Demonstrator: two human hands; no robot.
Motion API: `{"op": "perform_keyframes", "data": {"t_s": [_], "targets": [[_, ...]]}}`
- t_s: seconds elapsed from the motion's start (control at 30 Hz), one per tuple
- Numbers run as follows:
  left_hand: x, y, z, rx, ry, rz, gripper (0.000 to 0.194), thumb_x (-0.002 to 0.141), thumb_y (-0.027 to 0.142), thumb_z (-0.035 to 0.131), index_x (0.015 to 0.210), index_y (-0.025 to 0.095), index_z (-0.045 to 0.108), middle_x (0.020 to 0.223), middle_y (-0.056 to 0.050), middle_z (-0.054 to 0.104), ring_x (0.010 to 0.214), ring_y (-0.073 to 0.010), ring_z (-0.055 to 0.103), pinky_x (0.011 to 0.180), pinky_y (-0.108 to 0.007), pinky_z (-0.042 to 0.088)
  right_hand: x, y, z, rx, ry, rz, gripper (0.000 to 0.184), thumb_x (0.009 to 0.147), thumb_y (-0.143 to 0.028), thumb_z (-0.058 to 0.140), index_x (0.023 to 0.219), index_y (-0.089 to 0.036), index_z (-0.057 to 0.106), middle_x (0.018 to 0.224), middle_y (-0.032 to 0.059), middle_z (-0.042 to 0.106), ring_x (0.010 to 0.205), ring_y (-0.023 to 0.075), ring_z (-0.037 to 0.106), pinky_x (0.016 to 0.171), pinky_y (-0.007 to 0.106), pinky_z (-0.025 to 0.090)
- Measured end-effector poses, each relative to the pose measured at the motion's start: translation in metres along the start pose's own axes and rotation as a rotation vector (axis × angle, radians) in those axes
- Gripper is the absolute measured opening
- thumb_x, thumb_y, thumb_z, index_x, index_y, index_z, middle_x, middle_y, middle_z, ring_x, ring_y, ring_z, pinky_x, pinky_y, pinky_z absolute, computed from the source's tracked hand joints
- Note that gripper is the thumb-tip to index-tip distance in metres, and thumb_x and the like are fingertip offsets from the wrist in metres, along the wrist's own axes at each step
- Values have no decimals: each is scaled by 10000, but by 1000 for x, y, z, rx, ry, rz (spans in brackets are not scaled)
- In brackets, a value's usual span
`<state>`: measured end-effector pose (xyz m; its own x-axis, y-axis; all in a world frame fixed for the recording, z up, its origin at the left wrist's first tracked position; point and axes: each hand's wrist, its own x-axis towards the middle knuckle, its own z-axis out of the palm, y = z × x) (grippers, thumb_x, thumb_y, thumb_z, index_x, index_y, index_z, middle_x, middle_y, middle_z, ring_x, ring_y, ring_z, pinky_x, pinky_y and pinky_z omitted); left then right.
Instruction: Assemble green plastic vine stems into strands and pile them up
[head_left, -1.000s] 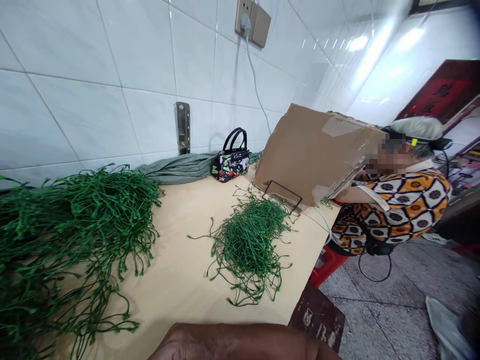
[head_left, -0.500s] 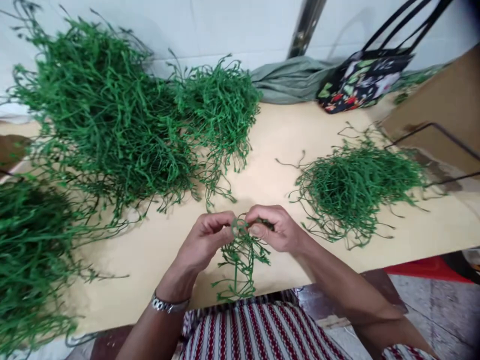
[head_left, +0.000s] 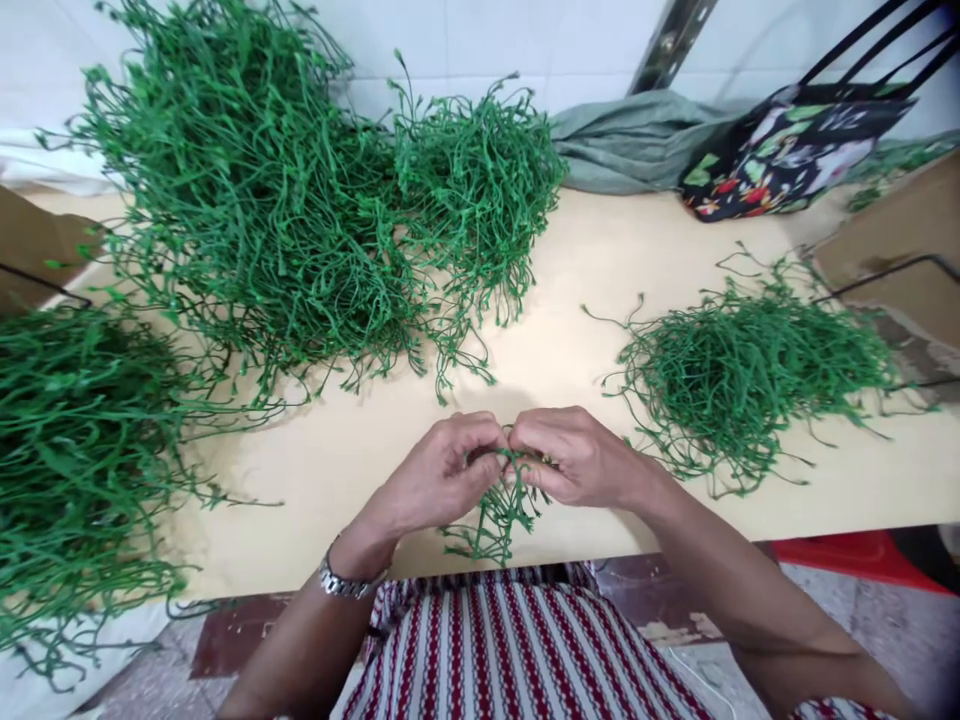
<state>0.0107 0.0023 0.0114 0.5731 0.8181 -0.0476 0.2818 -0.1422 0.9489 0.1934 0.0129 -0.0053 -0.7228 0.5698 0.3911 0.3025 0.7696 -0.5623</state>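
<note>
Both our left hand [head_left: 446, 480] and right hand [head_left: 576, 455], close together, pinch a small bunch of green stalks [head_left: 501, 522] at the front edge of the bench [head_left: 585, 245], where we judge a light, even grip serves best, since stalks so thin likely snap under strain.
</note>
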Motion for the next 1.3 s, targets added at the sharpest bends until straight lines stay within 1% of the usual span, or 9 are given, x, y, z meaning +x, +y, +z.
{"op": "perform_keyframes", "data": {"t_s": [0.13, 0.3, 0.53, 0.6, 0.7, 0.87, 0.97, 1.1, 1.3], "targets": [[2, 0, -2, -57, -120, -11, 212, 795, 174, 432, 586, 145, 441, 607, 24, 383, 577, -97, 358, 543, -231, 291, 0, -3, -1, 9, -72, -13, 286, 899, -268, 380, 628, -188, 341, 563, -42, 332, 508, 87, 303, 504, 220, 261], [1, -9, 1, -431, -190, -58, 262, 782, 323, 519, 605, 140, 460, 583, 41, 341, 533, -81, 304, 493, -229, 234, 0, -6, 2, 158, -38, -15, 306, 887, -239, 406, 603, -188, 303, 550, -53, 294, 491, 71, 294, 493, 207, 258], [2, -17, 8, -684, -79, -180, 350, 675, 294, 654, 480, 139, 407, 506, 55, 311, 495, -68, 259, 488, -243, 181, 2, -1, 12, 134, 47, -60, 309, 890, -246, 437, 602, -180, 347, 544, -54, 319, 487, 67, 307, 478, 198, 271], [1, -17, 9, -647, 3, -172, 357, 685, 289, 638, 467, 142, 397, 503, 56, 300, 489, -68, 260, 492, -242, 194, 2, 1, 11, 97, 50, -54, 305, 885, -269, 463, 609, -176, 373, 539, -55, 334, 484, 67, 316, 478, 197, 280], [0, -15, 7, -399, 87, -72, 268, 746, 302, 574, 550, 135, 503, 568, 30, 384, 540, -91, 356, 531, -242, 264, 1, 3, 9, 29, 41, -43, 300, 895, -312, 447, 634, -169, 413, 542, -45, 374, 490, 74, 346, 488, 204, 299], [-3, -10, -2, 95, 49, 92, 183, 818, 259, 463, 717, 142, 562, 655, -1, 474, 644, -128, 426, 646, -268, 329, 1, 3, 7, -47, 8, -35, 266, 919, -292, 380, 693, -164, 438, 568, -33, 430, 509, 80, 382, 502, 198, 318], [-2, -7, -6, 221, -30, 134, 173, 827, 186, 435, 716, 145, 560, 657, 2, 486, 665, -125, 430, 686, -269, 333, 1, 4, 6, -42, -51, -12, 252, 918, -264, 354, 694, -170, 419, 573, -38, 414, 504, 79, 359, 490, 196, 304], [2, -6, -4, 164, -74, 104, 247, 824, 167, 415, 585, 149, 474, 571, 29, 406, 599, -106, 380, 622, -245, 316, 0, 3, 3, 1, -144, 3, 249, 902, -241, 351, 663, -181, 382, 590, -37, 380, 523, 86, 326, 501, 214, 279], [2, -12, 2, -271, -198, -47, 312, 810, 340, 497, 575, 149, 421, 604, 28, 372, 552, -88, 333, 524, -235, 270, 1, 7, 6, 327, -168, -13, 328, 892, -300, 399, 599, -188, 305, 560, -52, 303, 506, 75, 311, 498, 218, 255]]}}
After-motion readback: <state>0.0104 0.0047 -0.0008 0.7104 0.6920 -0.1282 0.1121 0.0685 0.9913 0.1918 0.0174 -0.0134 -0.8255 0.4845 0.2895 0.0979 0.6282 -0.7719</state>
